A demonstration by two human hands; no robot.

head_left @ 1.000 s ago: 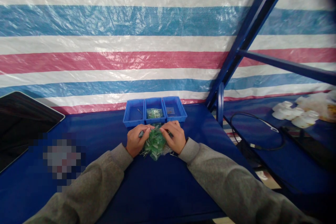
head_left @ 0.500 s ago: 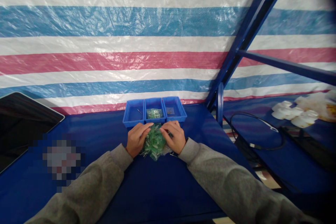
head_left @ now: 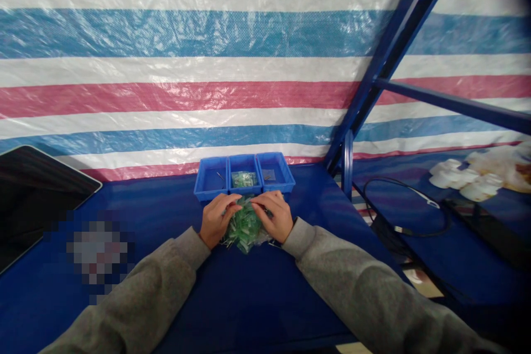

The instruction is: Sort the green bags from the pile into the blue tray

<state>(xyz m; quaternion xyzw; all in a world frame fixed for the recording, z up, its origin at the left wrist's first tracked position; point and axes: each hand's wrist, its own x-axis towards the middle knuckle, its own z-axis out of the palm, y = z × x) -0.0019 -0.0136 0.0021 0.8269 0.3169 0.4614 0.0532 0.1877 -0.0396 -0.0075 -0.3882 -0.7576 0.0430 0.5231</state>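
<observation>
A loose heap of small green, glassy-looking pieces lies on the blue table, with clear plastic around its lower edge. My left hand bends over the heap's left side, thumb and fingertips drawn together. From the right, my right hand holds its thumb against its fingers above the same heap. Whatever sits between the fingertips of either hand is too small to make out. A dark bit shows under the right fingers. Thin metal-like pins stick out at the heap's lower corners.
Three joined blue bins stand behind the heap: the left bin holds a thin rod, the middle a green-filled bag, the right a small clear bag. A dark screen is at left. Right are a frame post, cable and white containers.
Both hands stay over the heap. The left fingertips have shifted slightly and curled more, and the right thumb tip has moved a little toward the left hand. The bins look the same.
</observation>
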